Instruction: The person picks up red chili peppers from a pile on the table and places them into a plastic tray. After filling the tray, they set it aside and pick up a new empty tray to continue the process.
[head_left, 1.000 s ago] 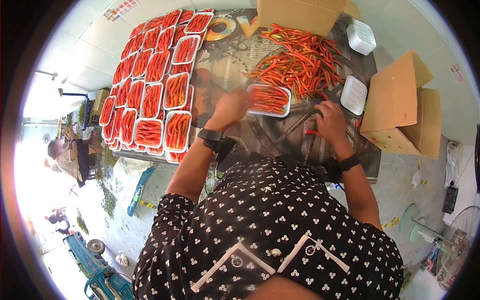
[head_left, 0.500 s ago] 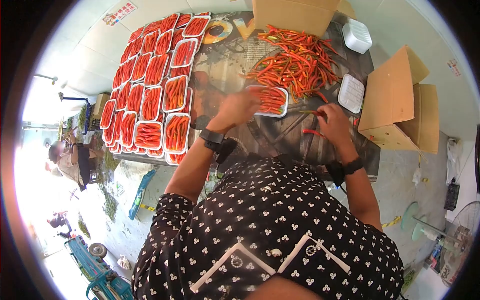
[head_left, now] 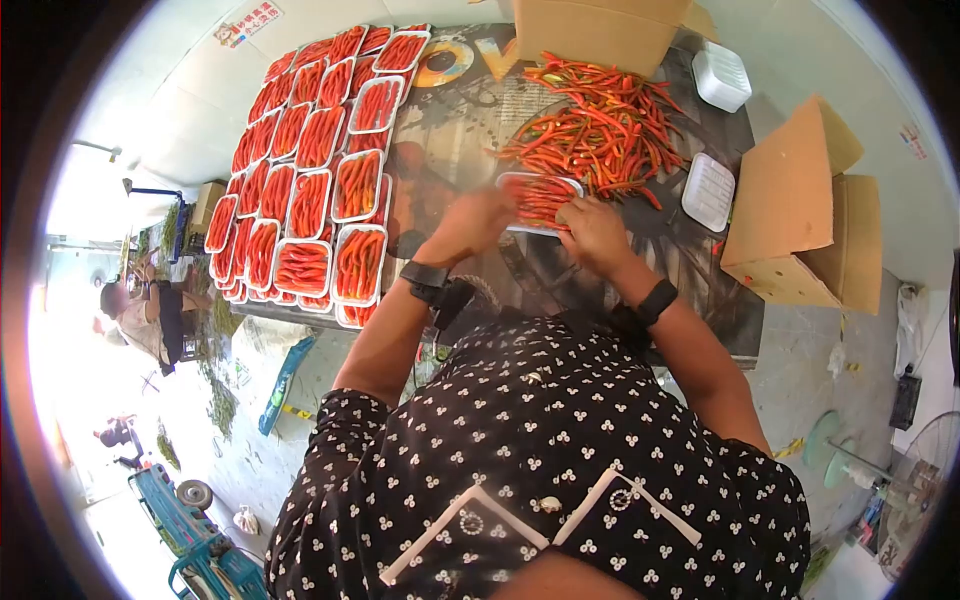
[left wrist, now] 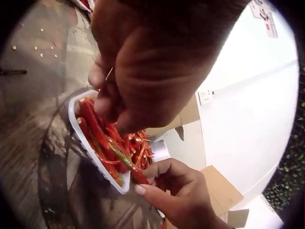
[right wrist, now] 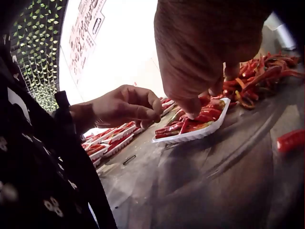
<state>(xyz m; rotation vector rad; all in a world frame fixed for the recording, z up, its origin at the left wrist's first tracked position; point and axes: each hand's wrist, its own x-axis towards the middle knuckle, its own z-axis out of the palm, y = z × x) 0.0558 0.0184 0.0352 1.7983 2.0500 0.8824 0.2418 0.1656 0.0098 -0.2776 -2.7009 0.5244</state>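
A white tray (left wrist: 85, 143) filled with red chili peppers (head_left: 540, 195) lies in front of the person. My right hand (head_left: 597, 235) is at its near right corner. In the left wrist view, thumb and forefinger of that hand pinch the end of a red chili pepper with a green streak (left wrist: 125, 161), which slants across the filling. Over the tray's left end hovers my left hand (head_left: 470, 222), blurred in the head view. Its fingers curl loosely in the right wrist view, with nothing visible between them. One loose red chili (right wrist: 291, 141) lies on the table.
Beyond the tray is a big heap of chilies (head_left: 600, 130). Rows of stacked, filled trays (head_left: 313, 200) cover the table's left side. An unfilled tray (head_left: 708, 192), a stack of white trays (head_left: 722, 78) and an open cardboard box (head_left: 785, 200) stand to the right.
My right hand has moved left from the table beside the tray to the tray's corner, bringing a chili pepper along. The left hand stays near the tray's left end.
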